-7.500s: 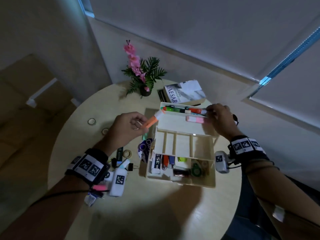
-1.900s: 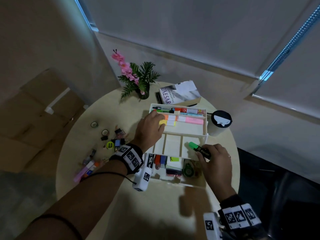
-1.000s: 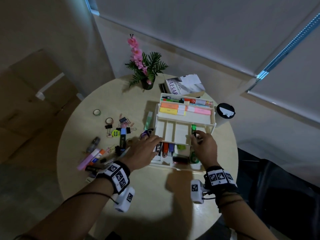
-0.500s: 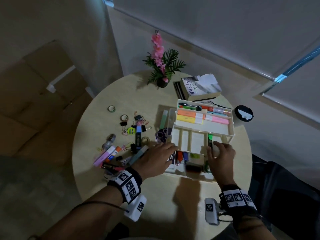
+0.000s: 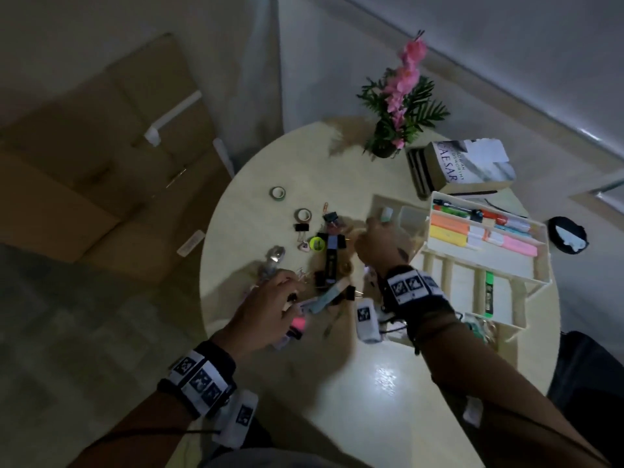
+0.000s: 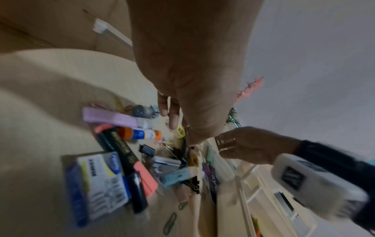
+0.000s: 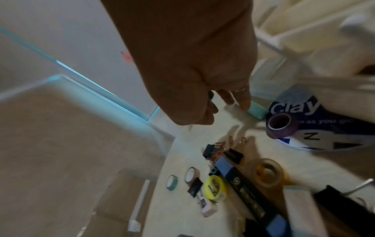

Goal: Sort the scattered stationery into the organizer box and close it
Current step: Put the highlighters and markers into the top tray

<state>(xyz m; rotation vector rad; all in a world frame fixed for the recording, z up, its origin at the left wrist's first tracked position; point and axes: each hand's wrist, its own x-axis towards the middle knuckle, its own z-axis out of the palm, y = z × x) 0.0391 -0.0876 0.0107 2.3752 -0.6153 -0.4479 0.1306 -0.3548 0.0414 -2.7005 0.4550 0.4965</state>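
Observation:
The open cream organizer box [image 5: 535, 292] stands at the table's right, its raised tray holding several highlighters. A green highlighter [image 5: 489, 292] lies in a lower compartment. My right hand [image 5: 373, 228] [image 7: 229, 105] reaches across to the box's left side, fingers extended, one fingertip touching a mint highlighter [image 7: 256, 110] [image 5: 386, 214]. My left hand [image 5: 287, 288] [image 6: 172, 121] hovers, fingers hanging straight and holding nothing, over the scattered pile: purple highlighter [image 6: 109, 117], glue stick [image 6: 140, 133], staples box [image 6: 97, 184], light blue highlighter [image 6: 178, 174].
Tape rolls [image 5: 278, 193] [image 5: 303, 215], a yellow sharpener [image 5: 316, 244], binder clips and a purple tape roll [image 7: 281, 126] lie left of the box. A potted plant [image 5: 398, 106], a book [image 5: 472, 167] and a black-lidded cup [image 5: 569, 234] stand behind.
My right hand has left the green highlighter in the box compartment and crossed to the box's left side. My left hand has moved from the box's front edge to the scattered pile.

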